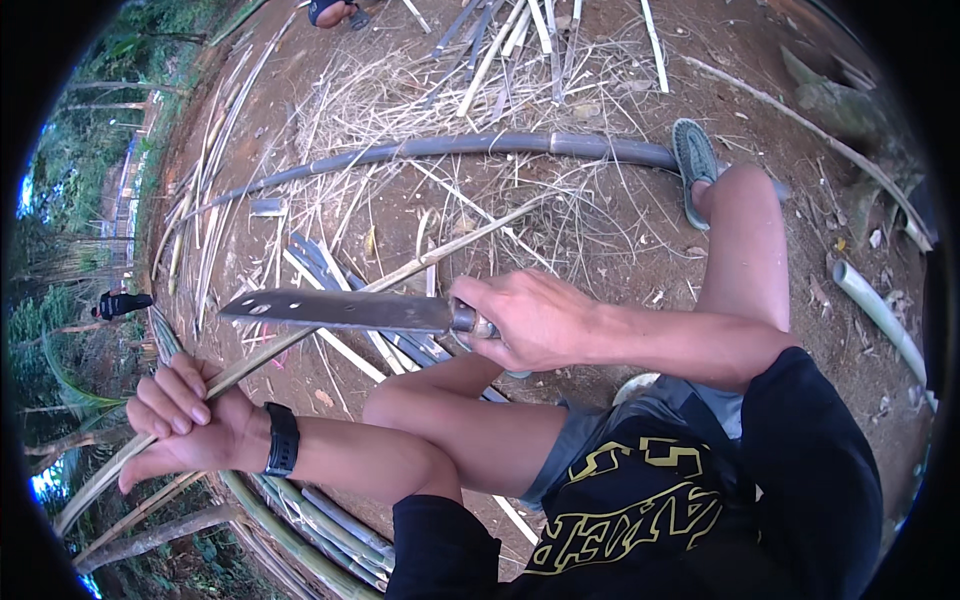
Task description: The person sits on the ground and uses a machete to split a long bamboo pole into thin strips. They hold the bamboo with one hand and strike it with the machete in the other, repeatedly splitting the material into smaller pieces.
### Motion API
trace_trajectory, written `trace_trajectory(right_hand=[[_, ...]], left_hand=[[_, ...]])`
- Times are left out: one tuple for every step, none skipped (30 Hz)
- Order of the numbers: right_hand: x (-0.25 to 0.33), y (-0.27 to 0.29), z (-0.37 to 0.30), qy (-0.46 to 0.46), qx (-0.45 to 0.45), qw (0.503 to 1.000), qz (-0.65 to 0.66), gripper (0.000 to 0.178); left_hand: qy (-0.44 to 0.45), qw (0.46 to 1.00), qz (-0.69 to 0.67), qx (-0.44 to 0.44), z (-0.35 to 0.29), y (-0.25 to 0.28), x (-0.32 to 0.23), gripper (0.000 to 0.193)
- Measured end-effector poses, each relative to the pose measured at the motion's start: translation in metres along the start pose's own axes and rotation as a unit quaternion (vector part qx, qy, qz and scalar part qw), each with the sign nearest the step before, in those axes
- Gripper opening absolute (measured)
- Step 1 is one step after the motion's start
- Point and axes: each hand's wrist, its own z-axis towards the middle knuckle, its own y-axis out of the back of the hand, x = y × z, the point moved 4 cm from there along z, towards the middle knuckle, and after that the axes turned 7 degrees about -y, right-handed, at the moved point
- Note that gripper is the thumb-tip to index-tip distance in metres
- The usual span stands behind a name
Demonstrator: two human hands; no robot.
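My right hand (535,318) is closed round the handle of a machete (345,310). Its broad dark blade points left and lies across a long pale bamboo strip (430,258); whether the edge touches the strip I cannot tell. Toward the left, my left hand (190,415) holds that strip near its lower end, fingers curled over it and thumb stretched out. From there the strip slants up and right past the blade. A black watch (282,440) sits on my left wrist. Beneath the blade, several split bamboo slats (405,345) lie on the ground.
A long dark bamboo pole (480,145) crosses the ground ahead, near my sandalled foot (690,165). Shavings (350,105) and more split strips (515,45) are strewn beyond. Green bamboo poles (310,530) lie at lower left; a cut bamboo piece (880,315) lies at right. A person (125,303) is far left.
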Motion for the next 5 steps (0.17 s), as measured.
trace_trajectory(right_hand=[[-0.004,-0.001,0.002,-0.023,0.009,1.000,0.008,0.021],[-0.011,-0.001,0.006,-0.044,0.019,0.999,0.017,0.020],[-0.020,-0.001,0.011,-0.065,0.029,0.997,0.025,0.019],[-0.045,-0.011,0.017,-0.108,0.023,0.994,0.020,0.016],[-0.069,-0.012,0.021,-0.171,0.047,0.984,0.006,0.022]], left_hand=[[-0.007,0.999,0.024,-0.023,-0.001,-0.001,0.001,0.074],[-0.014,0.998,0.050,-0.044,-0.002,-0.001,0.001,0.074],[-0.022,0.995,0.077,-0.066,-0.005,0.000,0.000,0.075],[-0.015,0.995,0.071,-0.067,-0.005,-0.003,-0.002,0.077],[-0.008,0.996,0.058,-0.069,-0.007,-0.005,0.001,0.079]])
